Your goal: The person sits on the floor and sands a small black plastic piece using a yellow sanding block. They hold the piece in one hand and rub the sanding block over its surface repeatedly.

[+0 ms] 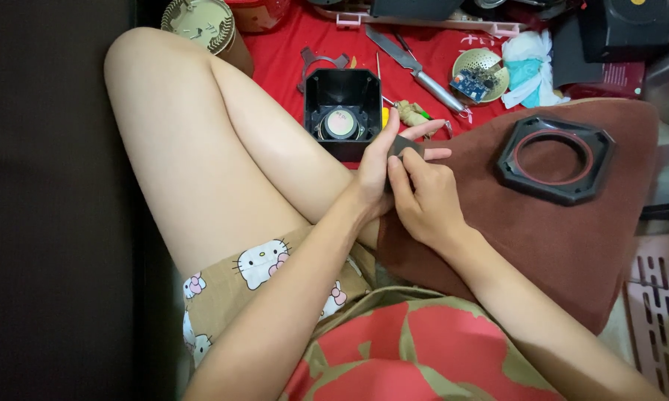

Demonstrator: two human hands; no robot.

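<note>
My left hand and my right hand meet over my lap, both pinching a small flat dark piece between their fingers. Just beyond the left hand stands an open black speaker box with a round speaker driver inside, resting on red cloth. A black octagonal frame with a red inner ring lies to the right on a brown cushion.
On the red cloth lie scissors, a round metal grille holding a small blue circuit board, crumpled tissue and a round tin. My bare left leg stretches up the left. A pink slotted basket sits lower right.
</note>
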